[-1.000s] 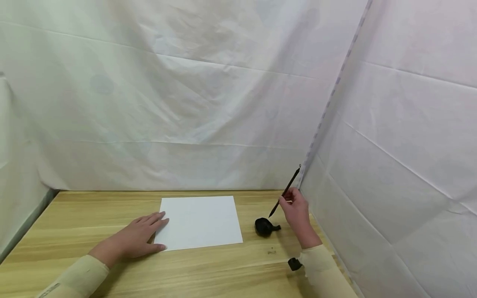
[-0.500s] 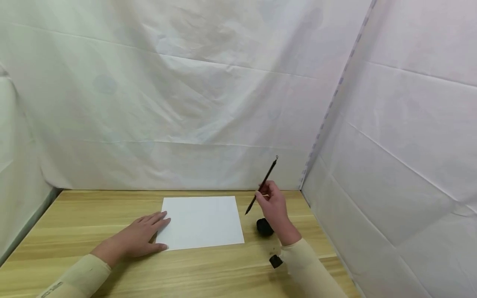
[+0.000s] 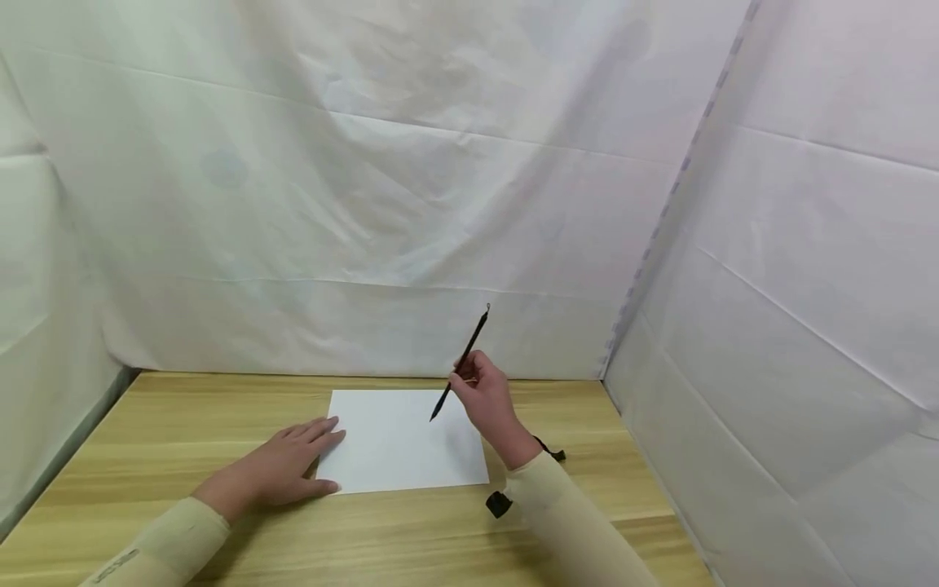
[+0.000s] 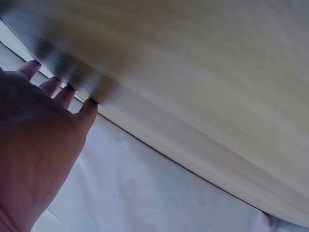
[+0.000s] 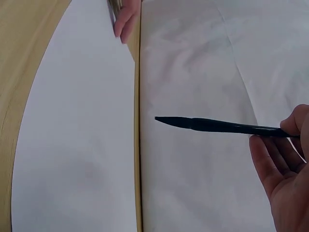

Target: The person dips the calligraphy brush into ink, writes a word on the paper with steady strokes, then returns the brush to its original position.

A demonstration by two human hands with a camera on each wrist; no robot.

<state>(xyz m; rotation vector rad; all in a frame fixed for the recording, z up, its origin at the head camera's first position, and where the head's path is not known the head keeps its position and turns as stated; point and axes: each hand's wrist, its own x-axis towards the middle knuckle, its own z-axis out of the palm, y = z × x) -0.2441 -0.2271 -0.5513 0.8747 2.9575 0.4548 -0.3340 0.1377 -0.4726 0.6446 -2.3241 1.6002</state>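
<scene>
In the head view my right hand (image 3: pixel 487 399) pinches a dark ink brush (image 3: pixel 469 346) between thumb and fingers. The brush slants, its tip down-left over a blank white sheet of paper (image 3: pixel 396 448). The right wrist view has the brush (image 5: pixel 217 126) with its dark tip pointed and the paper (image 5: pixel 77 125) beyond; the tip appears apart from the sheet. My left hand (image 3: pixel 289 465) lies with fingers extended on the sheet's left edge. The left wrist view also has that hand (image 4: pixel 43 130), its fingers straight. Behind my right wrist, the black ink dish (image 3: pixel 553 451) is mostly hidden.
A wooden table (image 3: pixel 381 538) bears the paper and the dish. White cloth (image 3: pixel 352 204) hangs along the back, and another cloth wall (image 3: pixel 792 269) stands close on the right. A small black block (image 3: pixel 499 504) sits by the right sleeve.
My right hand has carried the brush leftward from above the black dish to over the paper. The right forearm now covers most of the dish. The left hand stays on the paper's edge.
</scene>
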